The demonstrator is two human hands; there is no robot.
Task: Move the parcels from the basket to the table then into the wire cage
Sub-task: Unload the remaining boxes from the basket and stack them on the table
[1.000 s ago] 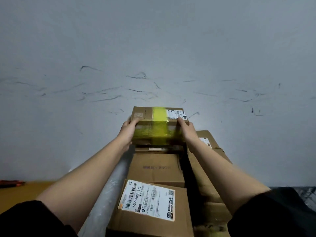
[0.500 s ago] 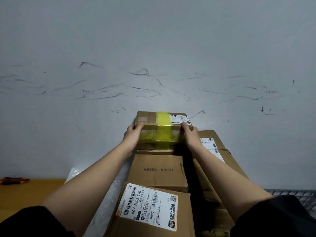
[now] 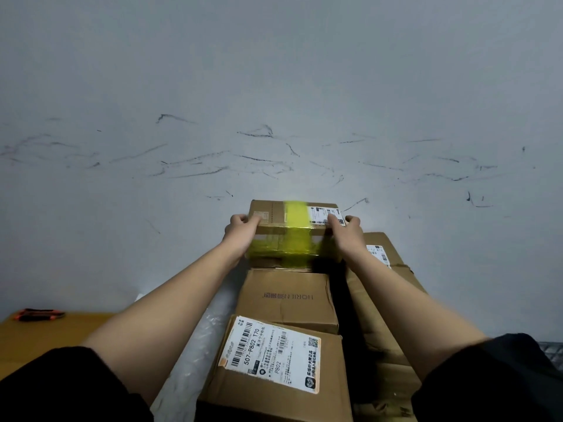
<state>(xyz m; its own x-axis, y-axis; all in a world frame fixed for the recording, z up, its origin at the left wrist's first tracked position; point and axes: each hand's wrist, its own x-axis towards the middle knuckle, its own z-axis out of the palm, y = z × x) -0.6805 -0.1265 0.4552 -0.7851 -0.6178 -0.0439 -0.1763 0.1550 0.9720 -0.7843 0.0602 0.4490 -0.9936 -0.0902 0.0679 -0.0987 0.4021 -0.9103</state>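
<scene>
Gripping the far box (image 3: 294,229) at both ends, I have my left hand (image 3: 242,231) curled round its left end, thumb up on the top edge, and my right hand (image 3: 344,234) curled round its right end, fingers lying over the white label at the top right corner. This box is brown cardboard wrapped with a wide band of yellow tape across its top and near face, and it sits at the far end of the row, right up against the grey scuffed wall (image 3: 274,102). Whether it rests fully on the parcel under it or is slightly lifted, I cannot tell. Just near of it, touching its lower edge, lies a plain brown box with printed lettering (image 3: 288,298), and nearer still a larger box with a big white shipping label (image 3: 274,367) reading 507-P802 T70. To the right of these, across a dark gap, a second row of cardboard boxes (image 3: 384,263) runs from near to far, the farthest one showing a small white label beside my right wrist. To the left of the row, under my left forearm, lies a long roll of clear bubble wrap (image 3: 201,339). Farther left is a yellow-brown tabletop (image 3: 45,339) with an orange and black tool (image 3: 39,315) lying at its far edge by the wall. At the near right corner a bit of wire mesh (image 3: 553,353) shows beyond my dark sleeve.
</scene>
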